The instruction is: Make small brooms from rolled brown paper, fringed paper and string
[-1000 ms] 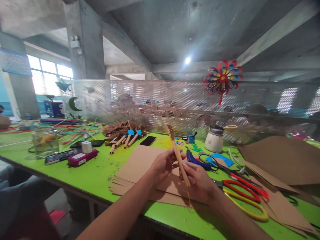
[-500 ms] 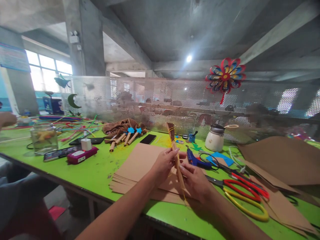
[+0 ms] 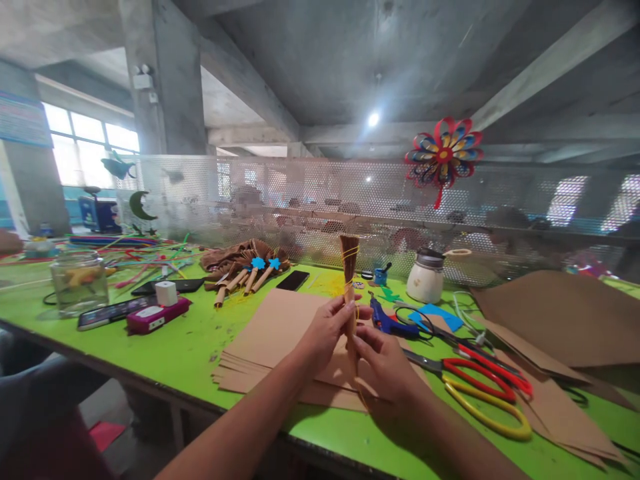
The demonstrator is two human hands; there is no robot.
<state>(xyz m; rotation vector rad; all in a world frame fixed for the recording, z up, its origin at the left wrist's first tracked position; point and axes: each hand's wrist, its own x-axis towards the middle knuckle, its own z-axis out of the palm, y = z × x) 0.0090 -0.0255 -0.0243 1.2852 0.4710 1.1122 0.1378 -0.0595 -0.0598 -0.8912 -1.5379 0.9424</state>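
A folded brown paper fan stick (image 3: 349, 267), bound with thin yellow bands, stands nearly upright over a stack of brown paper sheets (image 3: 273, 333). My left hand (image 3: 327, 327) pinches its middle with closed fingers. My right hand (image 3: 387, 363) grips its lower end from the right. Both hands hover just above the sheets on the green table (image 3: 185, 340).
Red and yellow scissors (image 3: 480, 393) and a blue glue gun (image 3: 390, 323) lie right of my hands. A white jar (image 3: 425, 277), finished paper fans (image 3: 245, 263), phones (image 3: 113, 310), a glass jar (image 3: 79, 280) and large brown sheets (image 3: 560, 320) surround them. A mesh screen (image 3: 300, 200) backs the table.
The fan stick has swung from leaning back-left to nearly upright, and both hands have shifted slightly left with it.
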